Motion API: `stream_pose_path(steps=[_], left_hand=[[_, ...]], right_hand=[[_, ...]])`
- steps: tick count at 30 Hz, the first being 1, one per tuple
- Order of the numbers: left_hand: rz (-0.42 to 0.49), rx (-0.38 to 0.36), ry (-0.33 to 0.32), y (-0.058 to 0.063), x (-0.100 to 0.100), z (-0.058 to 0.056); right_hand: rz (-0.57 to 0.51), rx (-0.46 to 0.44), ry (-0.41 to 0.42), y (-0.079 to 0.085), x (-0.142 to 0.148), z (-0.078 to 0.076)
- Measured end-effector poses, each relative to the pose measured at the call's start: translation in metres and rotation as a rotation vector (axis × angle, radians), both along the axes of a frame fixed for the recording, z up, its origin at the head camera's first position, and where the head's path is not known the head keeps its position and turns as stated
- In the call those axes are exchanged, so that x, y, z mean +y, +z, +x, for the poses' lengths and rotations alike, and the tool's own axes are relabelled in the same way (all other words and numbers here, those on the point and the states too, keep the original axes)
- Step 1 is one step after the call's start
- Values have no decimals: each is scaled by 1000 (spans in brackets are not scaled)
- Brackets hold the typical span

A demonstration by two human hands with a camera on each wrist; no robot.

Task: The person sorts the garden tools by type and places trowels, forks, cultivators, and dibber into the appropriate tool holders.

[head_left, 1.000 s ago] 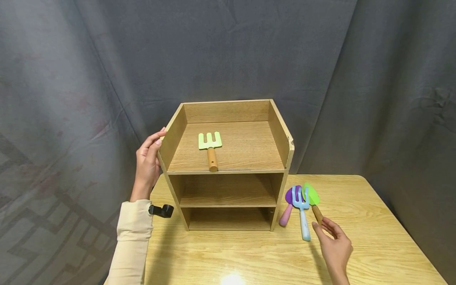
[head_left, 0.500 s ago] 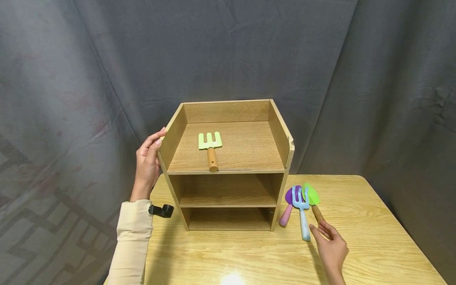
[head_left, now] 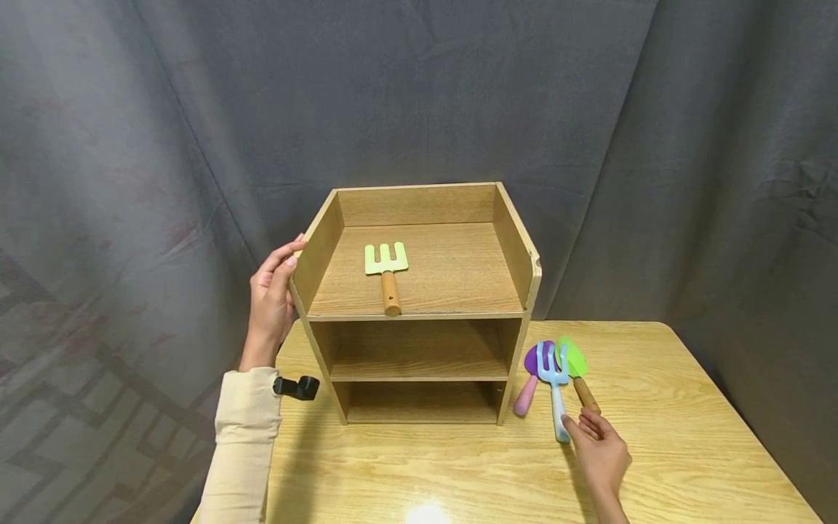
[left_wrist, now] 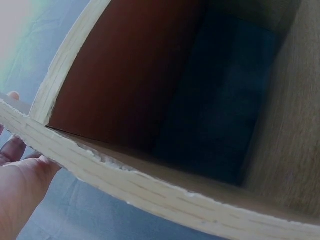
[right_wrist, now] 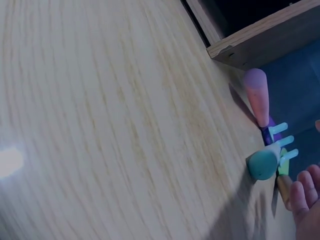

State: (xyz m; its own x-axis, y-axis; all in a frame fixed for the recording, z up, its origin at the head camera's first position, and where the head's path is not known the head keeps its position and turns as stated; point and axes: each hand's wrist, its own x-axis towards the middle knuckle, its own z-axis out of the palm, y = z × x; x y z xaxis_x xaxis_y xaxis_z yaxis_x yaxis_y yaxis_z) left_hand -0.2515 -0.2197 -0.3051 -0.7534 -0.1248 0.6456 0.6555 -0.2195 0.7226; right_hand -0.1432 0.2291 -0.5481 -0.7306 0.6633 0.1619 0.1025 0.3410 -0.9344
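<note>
My left hand (head_left: 270, 302) rests against the outer left side of a small wooden shelf (head_left: 419, 315), its fingers and thumb by the sloping side panel (left_wrist: 145, 187). On the top board lies a pale green toy garden fork (head_left: 389, 280) with a wooden handle. My right hand (head_left: 599, 451) hovers beside the handle end of a light blue toy fork (head_left: 558, 407), fingers loosely bent with nothing seen between them. Under the blue tines lie a purple trowel with a pink handle (head_left: 526, 397) and a green trowel (head_left: 573, 358) with a wooden handle (right_wrist: 285, 190).
The shelf stands at the back of a light wooden table (head_left: 687, 437), with two lower compartments facing front. A grey curtain (head_left: 419, 94) hangs behind. A black wrist strap (head_left: 296, 387) sits on the left cuff. Glare marks the table's front.
My right hand has moved left, from the wooden handle of the green trowel toward the end of the blue fork. The left hand, shelf and tools have stayed put.
</note>
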Motion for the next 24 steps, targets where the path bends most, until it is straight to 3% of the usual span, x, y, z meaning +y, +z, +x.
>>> stream_pose_path(steps=[12, 24], left_hand=[[1, -13, 1, 0, 0, 2], [-9, -22, 5, 0, 0, 2]], right_hand=[[82, -90, 29, -8, 0, -4], [67, -181, 65, -17, 3, -5]])
